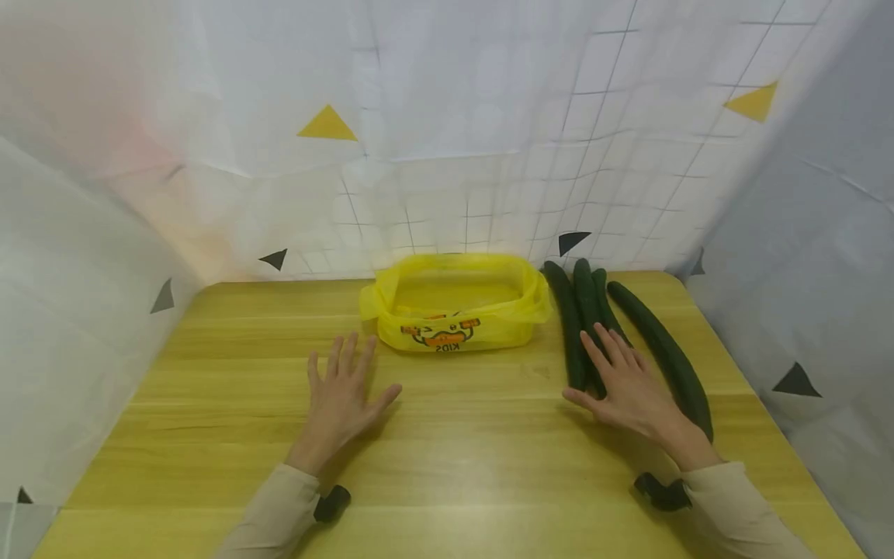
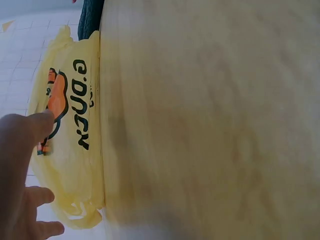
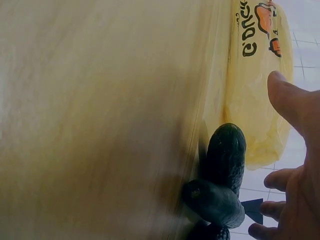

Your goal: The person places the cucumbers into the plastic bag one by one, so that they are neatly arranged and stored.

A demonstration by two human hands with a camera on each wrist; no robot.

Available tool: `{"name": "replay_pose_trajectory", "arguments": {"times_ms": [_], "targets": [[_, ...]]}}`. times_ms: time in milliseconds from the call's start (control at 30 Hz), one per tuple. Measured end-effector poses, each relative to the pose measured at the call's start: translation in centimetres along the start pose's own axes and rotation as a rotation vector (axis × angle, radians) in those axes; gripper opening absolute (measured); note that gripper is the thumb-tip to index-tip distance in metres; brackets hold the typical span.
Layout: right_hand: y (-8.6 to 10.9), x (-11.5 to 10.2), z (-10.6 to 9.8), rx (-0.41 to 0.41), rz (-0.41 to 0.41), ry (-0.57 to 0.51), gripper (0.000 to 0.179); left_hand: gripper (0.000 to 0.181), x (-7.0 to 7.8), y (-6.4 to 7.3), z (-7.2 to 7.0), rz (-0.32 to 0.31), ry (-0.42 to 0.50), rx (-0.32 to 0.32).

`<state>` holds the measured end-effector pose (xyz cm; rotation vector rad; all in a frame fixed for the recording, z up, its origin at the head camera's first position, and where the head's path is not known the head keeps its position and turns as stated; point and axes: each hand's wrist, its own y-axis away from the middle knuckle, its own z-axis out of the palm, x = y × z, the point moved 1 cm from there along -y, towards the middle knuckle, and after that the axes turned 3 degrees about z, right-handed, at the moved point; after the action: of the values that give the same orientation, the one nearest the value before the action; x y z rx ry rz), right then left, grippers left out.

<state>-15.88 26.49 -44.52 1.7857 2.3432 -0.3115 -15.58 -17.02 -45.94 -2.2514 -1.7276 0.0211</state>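
A yellow plastic bag (image 1: pixel 454 330) with an orange cartoon print stands at the back middle of the table, its mouth spread wide in a long oval. To its right lie several long dark green cucumbers (image 1: pixel 663 341), side by side. My left hand (image 1: pixel 338 407), fingers spread, is in front of the bag's left end and holds nothing. Above the near part of the cucumbers my right hand (image 1: pixel 632 392) is spread too, partly hiding them. In the right wrist view the cucumber ends (image 3: pixel 212 200) are just beside the fingers, with nothing gripped.
The wooden table (image 1: pixel 447 458) ends at a white sheet (image 1: pixel 454 116) hung behind it, with grid lines and yellow and black triangles. More pale sheeting (image 1: pixel 824 310) stands along the right and left sides. A dark wrist device (image 1: pixel 663 493) sits at each sleeve cuff.
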Motion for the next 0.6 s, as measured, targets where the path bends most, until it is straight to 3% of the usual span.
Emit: {"name": "replay_pose_trajectory", "arguments": {"times_ms": [133,200,300,433,500,600], "targets": [[-0.2,0.2,0.1,0.004,-0.003,-0.02,0.097,0.085,0.0,0.0,0.0,-0.004,0.021,0.013],[-0.4,0.5,0.1,0.011,0.0,-0.046,0.095,0.078,0.0,-0.2,0.0,-0.016,0.084,0.04],[-0.9,1.1,-0.3,0.036,0.031,-0.109,0.089,0.062,-0.2,-0.9,0.4,-0.091,0.322,0.12],[-1.6,2.6,-1.8,0.137,0.079,-0.243,0.077,0.045,-0.8,-2.1,1.9,-0.265,0.762,0.279],[-1.7,3.9,-2.6,0.203,0.098,-0.31,0.071,0.042,-1.2,-2.9,2.9,-0.329,0.912,0.354],[-1.6,6.1,-3.4,0.255,0.142,-0.379,0.065,0.04,-1.9,-4.4,4.1,-0.357,1.059,0.455]]}}
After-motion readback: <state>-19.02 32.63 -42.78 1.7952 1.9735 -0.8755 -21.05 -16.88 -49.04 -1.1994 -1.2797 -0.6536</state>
